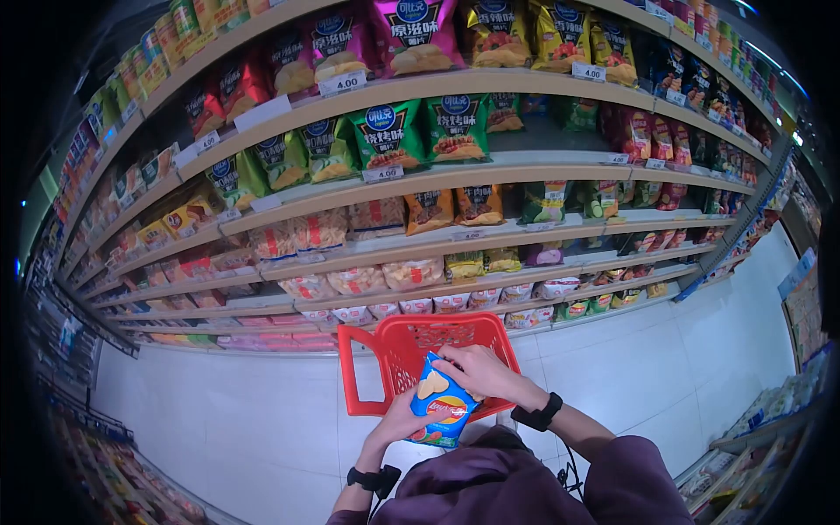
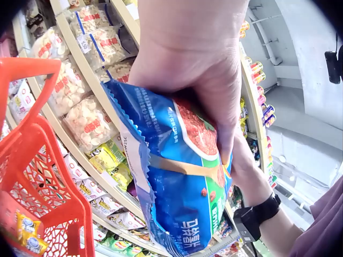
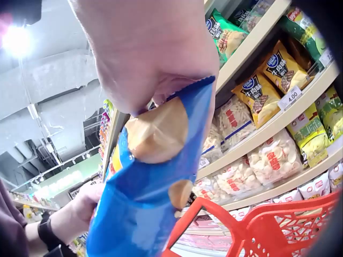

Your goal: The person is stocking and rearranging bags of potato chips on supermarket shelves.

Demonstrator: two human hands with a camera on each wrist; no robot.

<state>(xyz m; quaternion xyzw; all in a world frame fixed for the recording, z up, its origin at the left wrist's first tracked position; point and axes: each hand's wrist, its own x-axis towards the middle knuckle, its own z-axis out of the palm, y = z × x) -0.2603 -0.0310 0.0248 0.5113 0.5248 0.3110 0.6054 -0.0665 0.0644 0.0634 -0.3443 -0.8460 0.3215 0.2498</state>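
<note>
A blue bag of potato chips (image 1: 448, 406) is held between both hands, in front of the body and over the near rim of a red shopping basket (image 1: 394, 337). My left hand (image 1: 399, 420) grips the bag's lower side, thumb across its printed front. At the upper end, the fingers of my right hand (image 1: 479, 371) pinch the bag near its crimped top edge. The left wrist view shows the bag (image 2: 177, 176) plump, with its side seam facing the camera. In the right wrist view, the right hand (image 3: 150, 59) partly hides the bag's top.
Packages in red and yellow (image 2: 31, 235) lie inside the basket. A long curved shelf unit (image 1: 490, 179) full of snack bags stands ahead, price tags along its edges. White tiled floor (image 1: 245, 420) surrounds the basket. Another shelf (image 1: 744, 468) stands at the lower right.
</note>
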